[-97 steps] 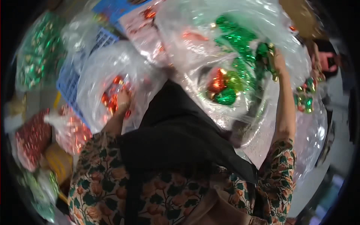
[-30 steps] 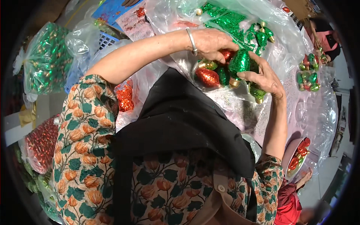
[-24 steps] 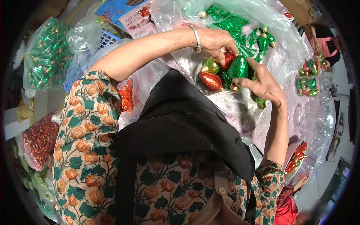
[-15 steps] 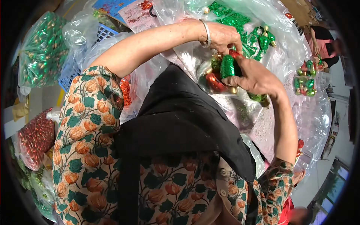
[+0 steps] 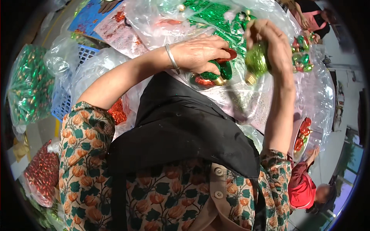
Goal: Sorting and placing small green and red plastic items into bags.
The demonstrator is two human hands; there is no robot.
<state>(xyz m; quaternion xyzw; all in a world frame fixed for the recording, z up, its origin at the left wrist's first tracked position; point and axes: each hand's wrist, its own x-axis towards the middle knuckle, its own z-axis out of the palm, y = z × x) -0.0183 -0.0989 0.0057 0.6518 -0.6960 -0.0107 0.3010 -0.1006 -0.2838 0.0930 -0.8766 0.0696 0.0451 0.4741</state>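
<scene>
My left hand (image 5: 202, 54), with a pale bracelet at the wrist, curls over a small group of bulb-shaped Christmas ornaments. A red ornament (image 5: 228, 56) sticks out past its fingers, and a dark green glittery ornament (image 5: 226, 70) lies under them. Below the hand shows a red glittery ornament (image 5: 204, 81); the fingers hide how many pieces are gripped. My right hand (image 5: 274, 48), slightly blurred, is raised to the right of it, closed around a shiny light green bulb ornament (image 5: 257, 59) whose gold cap points down. Green glitter (image 5: 208, 11) is spread under the plastic beyond both hands.
Clear plastic sheeting (image 5: 314, 86) covers the table. At the right stand packed ornaments (image 5: 302, 61) and a bowl (image 5: 296, 144) of red ones. A blue crate (image 5: 61, 98), a bag of green ornaments (image 5: 31, 88) and a bag of red ones (image 5: 40, 175) are leftward. Other people work nearby.
My right hand has moved up and away from the left, now with the light green ornament. My left hand has shifted down and left onto the red and green ornaments.
</scene>
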